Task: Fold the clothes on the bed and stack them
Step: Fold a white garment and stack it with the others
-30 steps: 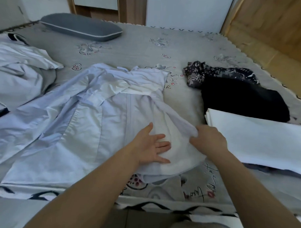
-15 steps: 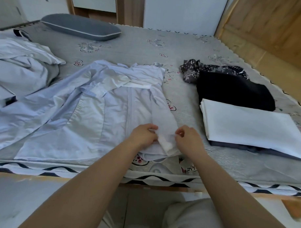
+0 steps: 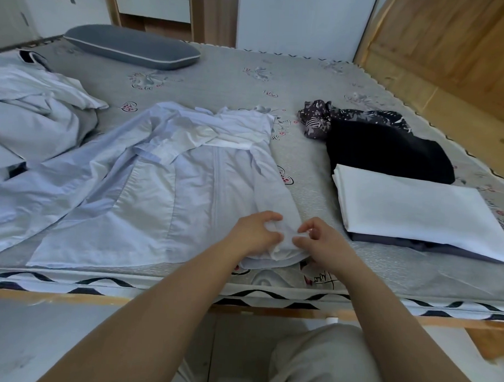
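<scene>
A pale blue shirt (image 3: 165, 187) lies spread on the bed (image 3: 311, 164), its right sleeve folded inward along the body. My left hand (image 3: 253, 233) grips the sleeve's cuff end near the bed's front edge. My right hand (image 3: 319, 241) pinches the same cuff from the right, fingers curled. To the right lies a folded white cloth (image 3: 410, 207) on top of a dark folded garment (image 3: 414, 245). Behind them sit a black garment (image 3: 386, 149) and a dark patterned one (image 3: 316, 118).
A heap of white and pale clothes (image 3: 33, 111) lies at the left. A grey pillow (image 3: 130, 46) rests at the head of the bed. A wooden frame (image 3: 449, 69) borders the right side. My knee (image 3: 325, 362) shows below the bed's edge.
My left hand went from pressing flat on the shirt to gripping the cuff. My right hand drew the sleeve inward, and both hands now meet at the cuff.
</scene>
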